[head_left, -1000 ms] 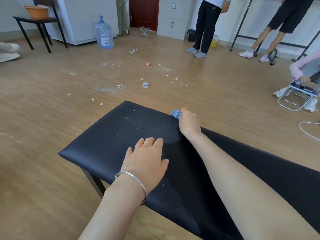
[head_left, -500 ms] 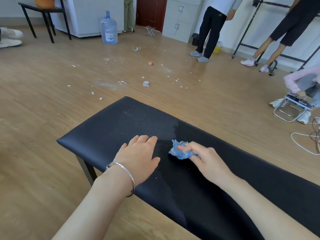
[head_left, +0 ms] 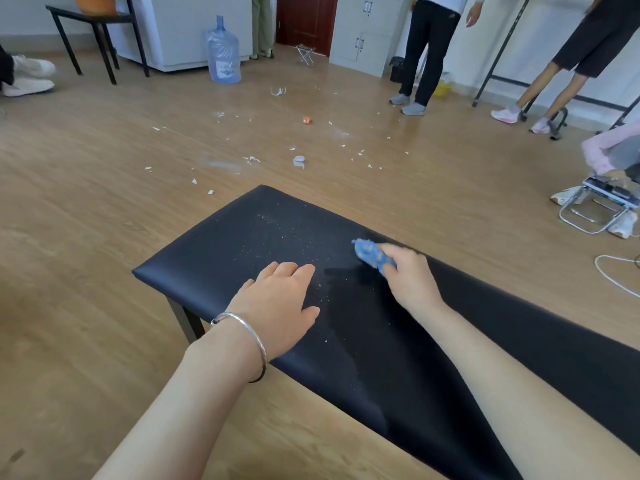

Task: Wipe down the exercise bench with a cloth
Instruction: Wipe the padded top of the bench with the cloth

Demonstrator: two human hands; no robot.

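Note:
A black padded exercise bench [head_left: 221, 251] runs from the centre toward the lower right. White specks dust its left end, and a darker damp streak lies near the middle. My right hand [head_left: 410, 278] grips a crumpled blue cloth [head_left: 370, 254] and presses it on the bench close to the far edge. My left hand [head_left: 277, 306], with a silver bracelet at the wrist, rests flat on the pad near the front edge, fingers spread, left of the cloth.
White debris [head_left: 298, 161] is scattered on the wooden floor beyond the bench. A water jug [head_left: 223, 51] stands at the back. Two people [head_left: 426, 50] stand at the back right. A folding metal frame [head_left: 595, 209] and a white cable [head_left: 613, 275] lie at the right.
My right hand drew the cloth from the bench's far edge back toward me, then pushed it away again toward the far edge. My left hand stayed flat on the pad.

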